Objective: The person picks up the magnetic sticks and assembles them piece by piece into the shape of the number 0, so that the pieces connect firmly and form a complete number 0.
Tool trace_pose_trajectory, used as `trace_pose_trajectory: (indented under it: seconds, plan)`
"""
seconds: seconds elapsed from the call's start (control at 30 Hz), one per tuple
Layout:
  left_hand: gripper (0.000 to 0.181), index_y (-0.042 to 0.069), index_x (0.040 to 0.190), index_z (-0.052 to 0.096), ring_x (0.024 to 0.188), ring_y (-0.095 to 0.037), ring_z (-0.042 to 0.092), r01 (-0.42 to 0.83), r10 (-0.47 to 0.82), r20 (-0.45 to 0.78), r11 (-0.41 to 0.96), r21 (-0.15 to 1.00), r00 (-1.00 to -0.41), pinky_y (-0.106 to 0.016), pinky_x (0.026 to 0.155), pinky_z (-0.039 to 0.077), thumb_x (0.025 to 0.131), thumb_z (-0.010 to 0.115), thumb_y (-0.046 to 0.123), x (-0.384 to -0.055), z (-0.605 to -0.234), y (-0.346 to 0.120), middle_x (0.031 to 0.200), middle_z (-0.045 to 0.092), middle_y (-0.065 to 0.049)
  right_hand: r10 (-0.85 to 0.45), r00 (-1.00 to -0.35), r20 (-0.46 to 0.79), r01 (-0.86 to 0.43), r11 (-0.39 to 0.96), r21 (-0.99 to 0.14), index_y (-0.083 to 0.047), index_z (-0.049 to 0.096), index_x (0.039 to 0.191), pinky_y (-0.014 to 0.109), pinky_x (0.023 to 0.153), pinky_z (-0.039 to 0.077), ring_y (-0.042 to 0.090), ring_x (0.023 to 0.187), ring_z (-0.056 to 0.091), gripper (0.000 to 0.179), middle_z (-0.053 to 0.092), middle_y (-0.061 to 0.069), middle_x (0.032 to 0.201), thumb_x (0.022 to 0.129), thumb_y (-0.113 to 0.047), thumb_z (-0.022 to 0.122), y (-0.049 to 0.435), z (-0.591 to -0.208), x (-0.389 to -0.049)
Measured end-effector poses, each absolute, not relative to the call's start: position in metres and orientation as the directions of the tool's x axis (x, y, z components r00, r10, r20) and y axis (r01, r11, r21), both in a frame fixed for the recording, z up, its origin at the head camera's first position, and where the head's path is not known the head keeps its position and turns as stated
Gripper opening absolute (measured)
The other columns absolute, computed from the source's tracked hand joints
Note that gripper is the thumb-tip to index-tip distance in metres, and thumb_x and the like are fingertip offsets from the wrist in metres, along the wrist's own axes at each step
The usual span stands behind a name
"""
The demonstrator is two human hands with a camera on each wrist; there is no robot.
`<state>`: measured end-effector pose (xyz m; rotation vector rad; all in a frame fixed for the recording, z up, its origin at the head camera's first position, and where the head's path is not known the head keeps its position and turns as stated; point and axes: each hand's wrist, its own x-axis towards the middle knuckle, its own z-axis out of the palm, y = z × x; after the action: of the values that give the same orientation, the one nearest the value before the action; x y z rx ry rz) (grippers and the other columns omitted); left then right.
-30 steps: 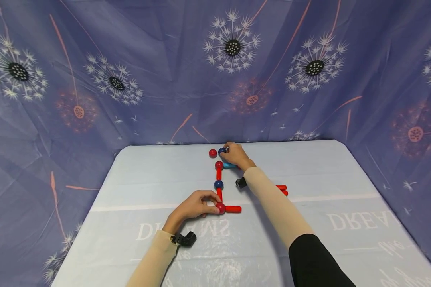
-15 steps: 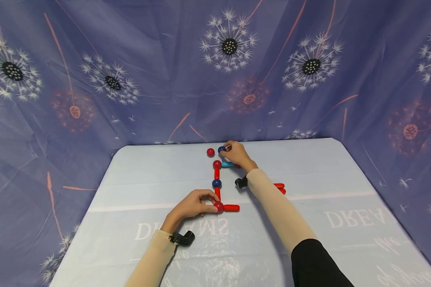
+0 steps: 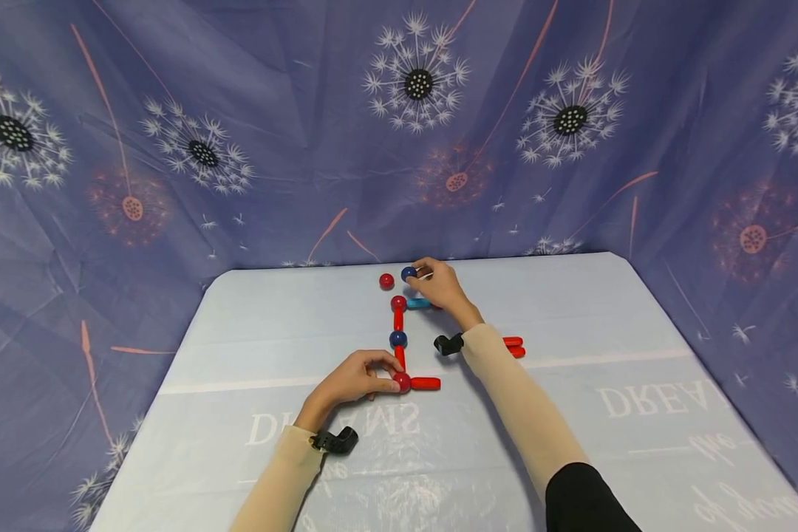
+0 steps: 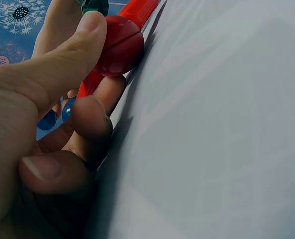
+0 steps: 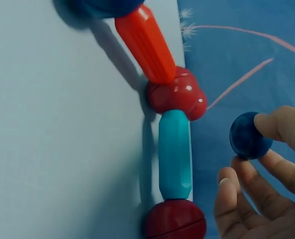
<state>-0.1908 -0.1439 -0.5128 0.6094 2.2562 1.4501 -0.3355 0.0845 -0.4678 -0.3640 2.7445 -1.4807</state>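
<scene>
My left hand (image 3: 352, 380) pinches a red ball (image 3: 402, 382) at the near end of a chain of balls and rods; the left wrist view shows the thumb on this ball (image 4: 121, 47). From it one red rod (image 3: 426, 383) points right. Another red rod (image 3: 400, 357) runs away from me to a blue ball (image 3: 397, 339), then a further red rod (image 3: 398, 320) reaches a red ball (image 3: 398, 303). A light blue rod (image 5: 175, 155) joins that ball to another red ball (image 5: 175, 221). Beyond the chain, my right hand (image 3: 442, 285) pinches a loose blue ball (image 5: 250, 135) between thumb and fingers.
A loose red ball (image 3: 386, 281) lies near the table's far edge, left of my right hand. Two red rods (image 3: 515, 346) lie right of the chain, partly behind the right sleeve (image 3: 519, 399). A dandelion-patterned curtain (image 3: 306, 148) hangs behind the white table (image 3: 273, 318).
The right hand has lifted the blue ball slightly, and its forearm has shifted a little. The left hand keeps its grip on the red ball. The head view has drifted slightly.
</scene>
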Motion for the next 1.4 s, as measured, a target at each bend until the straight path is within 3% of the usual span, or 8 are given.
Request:
trace_pose_trajectory:
  seconds: [0.67, 0.97, 1.13, 1.4]
  plan:
    - [0.026, 0.019, 0.108, 0.077, 0.048, -0.013, 0.051, 0.166, 0.54, -0.067, 0.371, 0.914, -0.839, -0.023, 0.048, 0.046, 0.085, 0.086, 0.024, -0.189, -0.513, -0.145, 0.098, 0.073, -0.002, -0.254, -0.949, 0.188, -0.29, 0.464, -0.837, -0.008, 0.068, 0.127, 0.039, 0.082, 0.057, 0.027, 0.098, 0.07, 0.037, 0.073, 0.012, 0.11, 0.094, -0.025, 0.075, 0.111, -0.463, -0.28]
    - [0.026, 0.018, 0.108, 0.077, 0.048, -0.014, 0.052, 0.182, 0.538, -0.055, 0.376, 0.908, -0.841, -0.023, 0.048, 0.046, 0.084, 0.087, 0.024, -0.19, -0.515, -0.142, 0.097, 0.074, -0.004, -0.271, -0.952, 0.145, -0.266, 0.488, -0.831, -0.012, 0.069, 0.125, 0.041, 0.084, 0.057, 0.025, 0.102, 0.07, 0.035, 0.073, 0.007, 0.108, 0.095, -0.027, 0.075, 0.129, -0.468, -0.256]
    - [0.026, 0.019, 0.107, 0.077, 0.048, -0.015, 0.052, 0.178, 0.531, -0.056, 0.38, 0.908, -0.846, -0.024, 0.048, 0.046, 0.084, 0.087, 0.024, -0.19, -0.514, -0.141, 0.096, 0.074, -0.003, -0.297, -0.947, 0.122, -0.263, 0.499, -0.826, -0.011, 0.068, 0.125, 0.036, 0.079, 0.059, 0.025, 0.102, 0.071, 0.034, 0.073, 0.01, 0.114, 0.095, -0.025, 0.075, 0.14, -0.475, -0.244]
    - [0.026, 0.022, 0.107, 0.077, 0.048, -0.013, 0.052, 0.174, 0.529, -0.07, 0.398, 0.901, -0.846, -0.024, 0.048, 0.046, 0.084, 0.087, 0.028, -0.191, -0.512, -0.141, 0.096, 0.074, 0.001, -0.346, -0.932, 0.113, -0.288, 0.512, -0.809, -0.013, 0.069, 0.125, 0.033, 0.08, 0.057, 0.021, 0.098, 0.072, 0.034, 0.074, 0.005, 0.108, 0.094, -0.024, 0.077, 0.153, -0.489, -0.229]
